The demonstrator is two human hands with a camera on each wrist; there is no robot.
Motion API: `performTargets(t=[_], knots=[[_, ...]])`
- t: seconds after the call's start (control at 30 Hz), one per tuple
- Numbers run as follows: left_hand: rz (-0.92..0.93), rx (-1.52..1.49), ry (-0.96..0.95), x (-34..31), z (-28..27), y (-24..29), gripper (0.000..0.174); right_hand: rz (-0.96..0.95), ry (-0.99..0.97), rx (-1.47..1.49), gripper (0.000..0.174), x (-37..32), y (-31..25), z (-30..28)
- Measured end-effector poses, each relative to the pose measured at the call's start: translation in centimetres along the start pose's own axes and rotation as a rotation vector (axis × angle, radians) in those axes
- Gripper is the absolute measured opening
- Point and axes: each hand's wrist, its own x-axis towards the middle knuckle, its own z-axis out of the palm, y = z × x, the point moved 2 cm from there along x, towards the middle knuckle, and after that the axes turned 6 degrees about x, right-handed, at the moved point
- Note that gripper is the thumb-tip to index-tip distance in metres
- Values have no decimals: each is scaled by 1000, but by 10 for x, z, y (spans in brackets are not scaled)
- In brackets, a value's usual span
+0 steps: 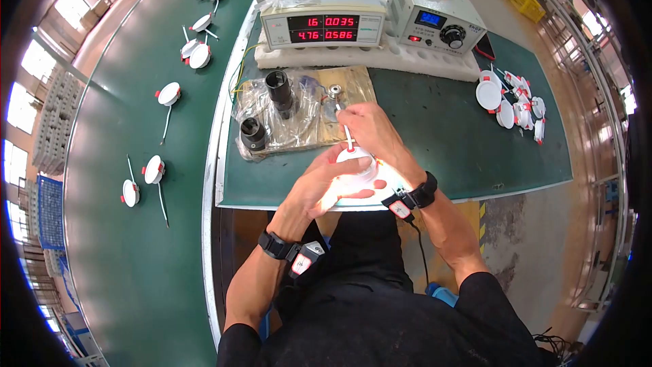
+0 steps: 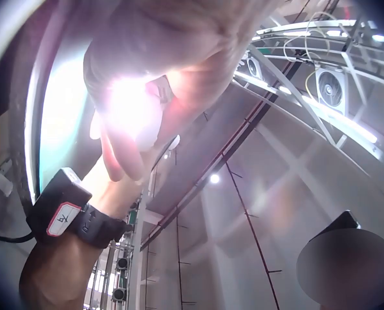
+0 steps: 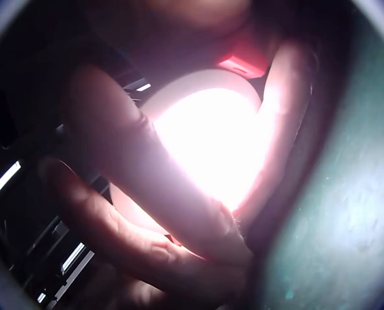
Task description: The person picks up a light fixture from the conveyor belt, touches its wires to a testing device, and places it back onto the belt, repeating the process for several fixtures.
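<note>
My left hand point(image 1: 318, 180) holds a round white downlight point(image 1: 356, 162) with its thumb over the back and fingers beneath. The lamp is lit: its face glows strongly downward in the head view, and the bright disc point(image 3: 211, 139) shows between fingers in the right wrist view, a red clip point(image 3: 242, 66) at its rim. Its white cable point(image 1: 348, 137) runs up to my right hand point(image 1: 375, 134), whose fingers pinch the cable's far end beside a round metal contact point(image 1: 335, 91) on the board. The cable's tip is partly hidden by these fingers.
Two black cylinders point(image 1: 278, 90) stand on the plastic-wrapped board point(image 1: 353, 80). Behind are a meter point(image 1: 322, 26) with red digits and a grey power unit point(image 1: 435, 19). Several downlights point(image 1: 487, 95) are piled at right; others lie along the green belt point(image 1: 115, 231) at left.
</note>
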Motion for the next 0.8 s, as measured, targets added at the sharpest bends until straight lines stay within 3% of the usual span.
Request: performTargets(t=[0.53, 0.8], knots=[[32, -55, -25, 2, -2, -6, 43, 8, -17, 72, 32, -5, -4, 2], [88, -87, 21, 1, 2, -10, 36, 0, -27, 52, 31, -3, -4, 0]])
